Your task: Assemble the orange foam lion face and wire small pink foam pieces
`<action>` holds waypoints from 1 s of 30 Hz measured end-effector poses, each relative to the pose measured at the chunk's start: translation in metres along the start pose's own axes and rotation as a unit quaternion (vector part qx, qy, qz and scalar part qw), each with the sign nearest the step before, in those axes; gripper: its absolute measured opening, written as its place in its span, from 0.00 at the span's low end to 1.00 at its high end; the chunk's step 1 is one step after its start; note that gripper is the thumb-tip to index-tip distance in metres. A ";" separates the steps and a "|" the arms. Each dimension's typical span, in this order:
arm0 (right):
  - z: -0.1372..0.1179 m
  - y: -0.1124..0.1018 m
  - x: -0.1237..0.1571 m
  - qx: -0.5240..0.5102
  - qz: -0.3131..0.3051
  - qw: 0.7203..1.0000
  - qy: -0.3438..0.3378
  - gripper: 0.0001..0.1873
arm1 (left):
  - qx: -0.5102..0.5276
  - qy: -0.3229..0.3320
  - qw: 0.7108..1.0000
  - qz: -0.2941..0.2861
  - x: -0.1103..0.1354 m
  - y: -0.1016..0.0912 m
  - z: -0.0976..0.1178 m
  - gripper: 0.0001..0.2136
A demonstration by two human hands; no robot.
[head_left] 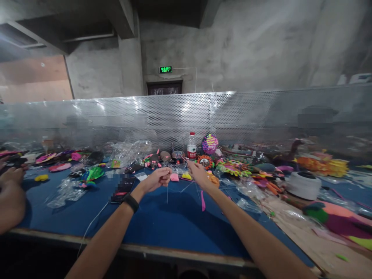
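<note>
Both my arms reach out over a blue table (162, 221). My left hand (158, 179), a black band on its wrist, is closed in a pinch with a thin pale thread hanging down from it. My right hand (198, 173) is raised slightly beyond it, fingers pinched on something too small to make out, perhaps the same thread. A small pink felt piece (174, 177) lies just behind the hands, and a pink strip (202, 201) lies below my right wrist. A black phone (123, 189) rests left of my left hand.
Colourful felt craft pieces (235, 167) and clear plastic bags (66, 190) crowd the far table. A water bottle (191, 146) stands by the perforated metal screen (180, 110). A white thread spool (303, 184) sits at right. Another person's hand (11, 182) shows at far left.
</note>
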State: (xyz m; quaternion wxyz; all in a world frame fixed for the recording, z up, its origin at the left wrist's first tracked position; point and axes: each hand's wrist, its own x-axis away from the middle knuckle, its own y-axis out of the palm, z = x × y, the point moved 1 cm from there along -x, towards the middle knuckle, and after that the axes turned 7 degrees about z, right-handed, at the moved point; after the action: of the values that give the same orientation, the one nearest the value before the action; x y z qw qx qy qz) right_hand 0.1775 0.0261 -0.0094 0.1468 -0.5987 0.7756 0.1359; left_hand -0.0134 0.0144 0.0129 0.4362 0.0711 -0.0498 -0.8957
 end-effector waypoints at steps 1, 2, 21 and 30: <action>0.000 0.001 0.000 -0.009 0.000 1.000 0.010 0.23 | -0.004 0.003 1.000 0.002 0.001 0.000 0.000 0.07; 0.000 0.002 0.000 -0.018 0.001 1.000 0.019 0.24 | -0.007 0.005 1.000 0.002 0.001 -0.001 -0.001 0.07; -0.017 0.011 0.016 0.046 -0.015 0.998 -0.049 0.27 | -0.028 0.009 1.000 0.000 0.001 0.005 -0.006 0.16; -0.028 0.015 0.026 0.143 -0.072 0.979 -0.127 0.25 | -0.065 0.046 0.994 0.078 -0.006 0.002 -0.011 0.18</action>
State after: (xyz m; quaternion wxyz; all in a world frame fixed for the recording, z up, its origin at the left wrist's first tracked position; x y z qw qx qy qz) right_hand 0.1550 -0.0039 0.0072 0.3378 -0.6037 0.7168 0.0879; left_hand -0.0061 0.0173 0.0033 0.5105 0.0799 0.0232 -0.8558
